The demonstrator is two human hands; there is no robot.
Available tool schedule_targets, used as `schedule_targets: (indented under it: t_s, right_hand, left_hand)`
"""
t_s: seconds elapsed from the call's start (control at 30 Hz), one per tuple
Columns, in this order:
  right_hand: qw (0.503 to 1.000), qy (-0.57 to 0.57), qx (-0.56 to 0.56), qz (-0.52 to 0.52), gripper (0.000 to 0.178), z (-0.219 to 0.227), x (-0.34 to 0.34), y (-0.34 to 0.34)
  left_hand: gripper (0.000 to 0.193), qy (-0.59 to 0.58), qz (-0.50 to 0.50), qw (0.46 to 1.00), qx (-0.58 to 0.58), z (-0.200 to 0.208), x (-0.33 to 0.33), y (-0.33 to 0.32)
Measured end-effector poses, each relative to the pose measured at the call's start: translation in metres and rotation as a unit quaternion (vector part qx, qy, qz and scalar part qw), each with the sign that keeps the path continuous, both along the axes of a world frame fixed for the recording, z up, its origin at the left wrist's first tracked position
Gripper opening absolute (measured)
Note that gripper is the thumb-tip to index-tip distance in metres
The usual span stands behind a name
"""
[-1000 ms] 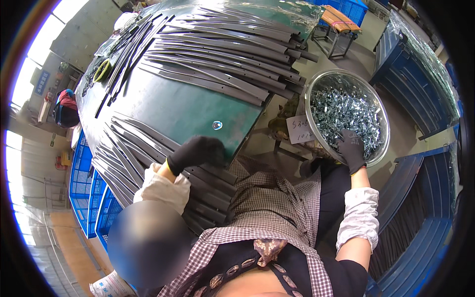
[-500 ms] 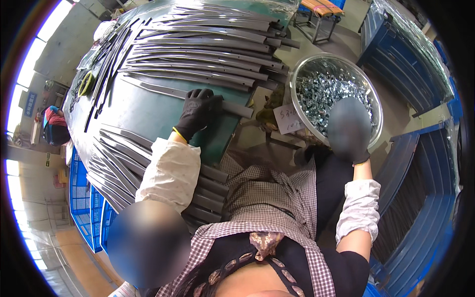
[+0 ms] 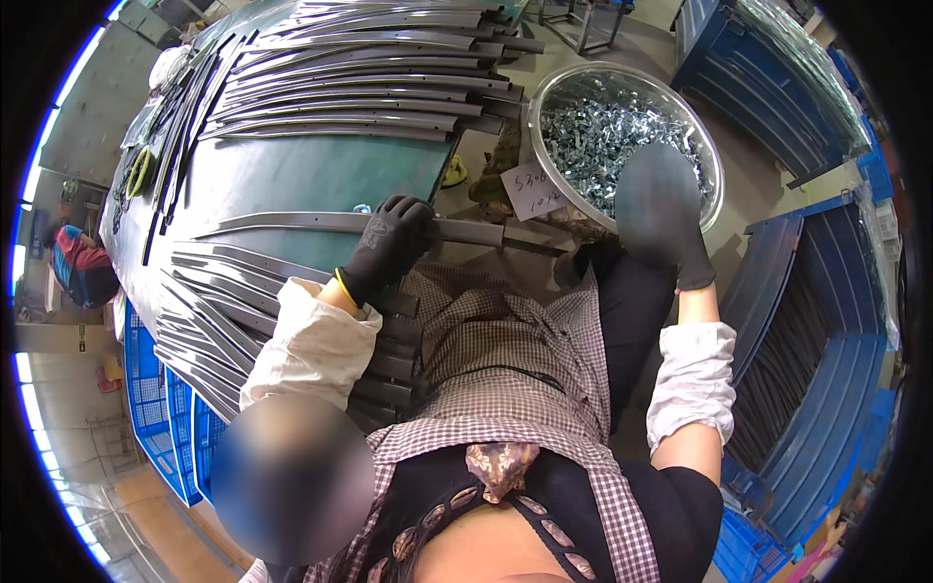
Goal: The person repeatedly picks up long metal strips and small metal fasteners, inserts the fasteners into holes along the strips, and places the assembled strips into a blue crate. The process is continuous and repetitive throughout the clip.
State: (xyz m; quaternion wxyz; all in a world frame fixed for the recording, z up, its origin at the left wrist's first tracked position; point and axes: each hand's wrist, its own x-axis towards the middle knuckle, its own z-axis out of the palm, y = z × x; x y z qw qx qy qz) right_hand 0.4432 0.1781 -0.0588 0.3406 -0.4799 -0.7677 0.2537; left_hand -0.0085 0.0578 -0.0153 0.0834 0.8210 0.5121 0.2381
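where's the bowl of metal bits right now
In the head view, the bowl is at upper right, just right of the table, with a white card at its lower left and the right hand at its lower rim.

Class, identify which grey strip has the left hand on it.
The single strip between the far bunch and near bunch; the left hand curls over it, while the others lie grouped.

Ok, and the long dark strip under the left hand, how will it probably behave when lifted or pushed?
The long dark strip looks thin, so it probably flexes somewhat if lifted by one end. Its shine suggests a smooth surface that may slide on the green table. Since its right end projects past the edge, pushing it farther could tip it.
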Motion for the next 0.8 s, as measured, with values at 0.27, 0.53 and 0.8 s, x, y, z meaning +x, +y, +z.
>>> schedule_targets:
  t_s: [0.27,0.53,0.8]
  right_hand:
    - [0.913,0.271,-0.250,0.177,0.021,0.039,-0.104,-0.125]
    - [0.957,0.174,-0.064,0.222,0.026,-0.002,-0.145,-0.172]
    - [0.812,0.337,-0.430,0.204,0.051,0.032,-0.144,-0.168]
  left_hand:
    - [0.028,-0.053,-0.082,0.989,-0.108,0.050,0.043,-0.049]
    - [0.031,-0.264,-0.069,0.916,-0.295,0.053,0.070,-0.082]
    - [0.035,0.015,-0.220,0.975,0.024,0.053,0.073,-0.072]
